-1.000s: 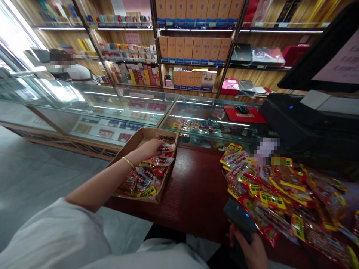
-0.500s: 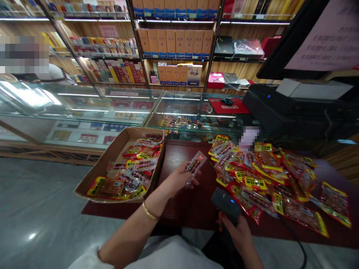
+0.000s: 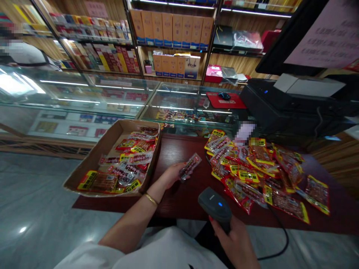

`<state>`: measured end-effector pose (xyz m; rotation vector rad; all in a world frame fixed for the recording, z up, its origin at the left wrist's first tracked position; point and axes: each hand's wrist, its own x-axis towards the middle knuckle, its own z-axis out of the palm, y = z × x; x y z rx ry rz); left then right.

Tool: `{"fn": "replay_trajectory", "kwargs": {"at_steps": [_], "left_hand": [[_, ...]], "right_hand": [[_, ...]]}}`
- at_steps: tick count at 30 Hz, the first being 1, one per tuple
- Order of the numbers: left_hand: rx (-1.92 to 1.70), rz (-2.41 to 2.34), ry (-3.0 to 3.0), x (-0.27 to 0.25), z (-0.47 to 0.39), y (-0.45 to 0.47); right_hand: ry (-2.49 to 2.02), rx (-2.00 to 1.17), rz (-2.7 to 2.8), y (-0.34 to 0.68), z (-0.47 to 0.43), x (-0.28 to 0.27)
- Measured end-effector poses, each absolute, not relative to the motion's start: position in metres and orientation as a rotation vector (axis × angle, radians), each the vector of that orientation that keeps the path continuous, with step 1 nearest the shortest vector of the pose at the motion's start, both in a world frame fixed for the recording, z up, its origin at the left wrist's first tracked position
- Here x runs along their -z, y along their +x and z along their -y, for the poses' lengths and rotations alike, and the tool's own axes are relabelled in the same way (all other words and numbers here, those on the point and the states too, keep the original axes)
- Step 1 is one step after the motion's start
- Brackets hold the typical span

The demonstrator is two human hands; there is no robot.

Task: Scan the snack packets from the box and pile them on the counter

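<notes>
My left hand (image 3: 174,175) grips a narrow snack packet (image 3: 191,166), clear with dark contents, above the dark red tabletop. In my right hand (image 3: 234,235) is a black barcode scanner (image 3: 214,206) with a blue light, its head pointing toward the packet. A cardboard tray (image 3: 84,164) to the left holds several snack packets in red, yellow and clear wrap. On the right lies a loose heap of similar snack packets (image 3: 248,175). The scanner's grip is mostly covered by my right hand.
Behind the table runs a glass display counter (image 3: 117,89) with a mouse (image 3: 224,96) on a red mat. A black printer (image 3: 283,104) and a monitor (image 3: 294,37) stand at right. The scanner's cable (image 3: 284,239) loops at the lower right. A person (image 3: 26,54) is at far left.
My right hand has raised the barcode scanner and turned it toward the packet. My left hand has shifted slightly, tilting the packet lower. The camera view has moved a little.
</notes>
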<state>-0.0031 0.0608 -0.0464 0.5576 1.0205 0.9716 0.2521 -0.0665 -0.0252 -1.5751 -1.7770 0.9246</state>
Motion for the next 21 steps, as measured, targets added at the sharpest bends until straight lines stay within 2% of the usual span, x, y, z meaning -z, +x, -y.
{"fn": "replay_trajectory", "kwargs": {"at_steps": [10,12,15,21], "left_hand": [[-0.94,-1.042,0.553,0.049,-0.065,0.0],[-0.94,-1.043,0.542,0.044,-0.064,-0.001],[-0.975,-1.01,0.514,0.037,-0.062,-0.004],[-0.97,-1.091,0.585,0.009,-0.071,0.005]], "right_hand": [[-1.67,-0.907,1.772,0.278,0.072,0.017],[-1.65,-0.992,1.67,0.276,0.07,0.022],[-1.515,-1.294,1.385,0.266,0.06,0.038],[-1.386,-1.381,1.174,0.258,0.022,0.068]]}}
